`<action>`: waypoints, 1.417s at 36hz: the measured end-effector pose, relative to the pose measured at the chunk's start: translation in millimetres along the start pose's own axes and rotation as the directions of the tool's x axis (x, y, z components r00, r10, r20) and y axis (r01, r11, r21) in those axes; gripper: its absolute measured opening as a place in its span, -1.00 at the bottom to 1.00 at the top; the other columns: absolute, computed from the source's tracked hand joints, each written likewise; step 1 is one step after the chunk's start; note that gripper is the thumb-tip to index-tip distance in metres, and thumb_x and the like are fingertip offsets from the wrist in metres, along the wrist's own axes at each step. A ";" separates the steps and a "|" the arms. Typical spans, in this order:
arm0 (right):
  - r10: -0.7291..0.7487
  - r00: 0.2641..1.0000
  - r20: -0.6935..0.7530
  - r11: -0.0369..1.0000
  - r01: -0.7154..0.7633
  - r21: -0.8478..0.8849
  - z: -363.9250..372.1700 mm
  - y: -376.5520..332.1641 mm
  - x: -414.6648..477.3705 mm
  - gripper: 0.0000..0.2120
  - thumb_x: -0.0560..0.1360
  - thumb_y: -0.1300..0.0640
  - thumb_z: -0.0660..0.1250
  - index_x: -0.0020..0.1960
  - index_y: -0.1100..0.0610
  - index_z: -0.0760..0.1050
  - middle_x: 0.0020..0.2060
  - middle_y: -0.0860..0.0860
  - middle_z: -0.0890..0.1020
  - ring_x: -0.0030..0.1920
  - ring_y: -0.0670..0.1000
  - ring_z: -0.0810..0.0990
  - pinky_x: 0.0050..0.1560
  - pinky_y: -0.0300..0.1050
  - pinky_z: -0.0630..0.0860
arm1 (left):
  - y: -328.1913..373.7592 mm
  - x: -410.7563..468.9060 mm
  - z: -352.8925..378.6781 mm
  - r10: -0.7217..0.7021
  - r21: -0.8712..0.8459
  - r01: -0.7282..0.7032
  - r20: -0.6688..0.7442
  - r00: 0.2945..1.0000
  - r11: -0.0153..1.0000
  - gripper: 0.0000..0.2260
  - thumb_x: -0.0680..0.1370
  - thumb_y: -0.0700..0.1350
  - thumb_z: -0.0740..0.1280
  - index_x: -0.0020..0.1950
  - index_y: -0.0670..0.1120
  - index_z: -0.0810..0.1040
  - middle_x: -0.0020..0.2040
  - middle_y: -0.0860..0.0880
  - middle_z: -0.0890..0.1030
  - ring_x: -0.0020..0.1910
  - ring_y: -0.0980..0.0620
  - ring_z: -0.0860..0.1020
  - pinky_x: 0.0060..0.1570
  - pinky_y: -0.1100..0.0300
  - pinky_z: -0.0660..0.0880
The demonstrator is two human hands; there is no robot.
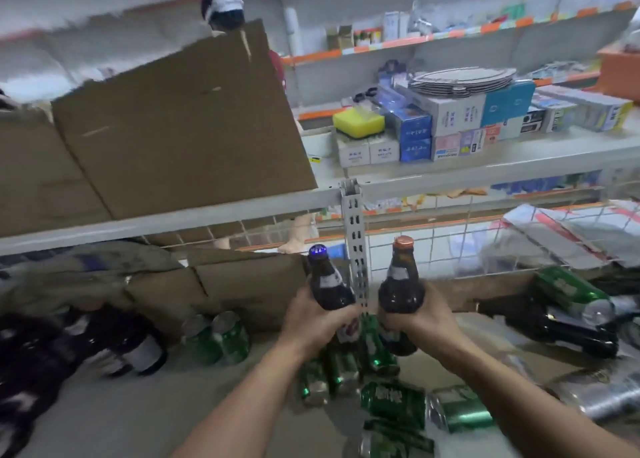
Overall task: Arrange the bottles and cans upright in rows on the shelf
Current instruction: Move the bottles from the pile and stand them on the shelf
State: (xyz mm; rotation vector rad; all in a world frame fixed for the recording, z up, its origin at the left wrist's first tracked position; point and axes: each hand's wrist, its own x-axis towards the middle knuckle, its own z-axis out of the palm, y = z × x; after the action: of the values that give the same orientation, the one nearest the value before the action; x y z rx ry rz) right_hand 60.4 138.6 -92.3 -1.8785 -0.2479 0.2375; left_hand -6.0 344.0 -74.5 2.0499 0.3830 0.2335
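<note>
At centre frame the left hand (317, 320) grips a blue-capped bottle (329, 282) and the right hand (420, 322) a copper-capped bottle (401, 284), both upright above fallen green cans (393, 402) that could tip them when set down.

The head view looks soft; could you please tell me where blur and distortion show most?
Head view: the dark glass bottle with a blue cap in the left hand and the brown bottle with a copper cap in the right hand are fairly sharp; the dark bottles at the left edge smear into blur; the grey shelf rail bows from wide-angle distortion.
</note>
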 end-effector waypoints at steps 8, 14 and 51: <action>-0.049 0.986 0.159 0.995 0.062 -0.074 105.2 -39.8 -20.5 -0.75 0.24 0.24 0.57 -0.14 0.13 0.59 -0.31 0.07 0.71 -0.34 -0.07 0.67 -0.25 0.12 0.63 | -70.2 -30.9 -108.7 -0.168 0.034 0.177 -0.180 0.969 0.984 -0.69 0.26 -0.02 0.65 -0.08 0.06 0.64 -0.21 0.16 0.70 -0.20 0.23 0.66 -0.26 0.41 0.50; -0.018 0.963 0.267 0.998 0.033 -0.052 223.0 -79.5 -44.0 -0.79 0.28 0.29 0.59 -0.16 0.28 0.60 -0.30 0.19 0.70 -0.39 0.00 0.65 -0.32 0.00 0.61 | -140.5 -66.0 -207.8 -0.249 0.006 0.259 -0.251 0.935 0.966 -0.53 0.26 0.03 0.65 0.08 0.18 0.54 -0.18 0.26 0.66 -0.12 0.31 0.63 -0.16 0.33 0.53; 0.100 0.982 0.161 0.972 -0.062 -0.226 545.9 -100.1 -60.6 -0.57 0.20 0.22 0.66 -0.07 -0.02 0.53 -0.22 -0.09 0.69 -0.19 -0.21 0.66 -0.20 -0.26 0.56 | -370.5 -32.4 -396.3 -0.295 -0.208 0.278 -0.055 0.954 0.938 -0.36 0.26 -0.12 0.66 0.25 -0.06 0.44 0.04 0.05 0.63 -0.08 0.35 0.61 -0.26 0.43 0.53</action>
State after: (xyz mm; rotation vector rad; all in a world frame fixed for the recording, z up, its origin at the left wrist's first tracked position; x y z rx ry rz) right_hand -158.7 646.9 -165.0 -2.0930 -0.3256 0.4449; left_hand -227.2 822.6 -206.5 1.7662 0.6791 0.1739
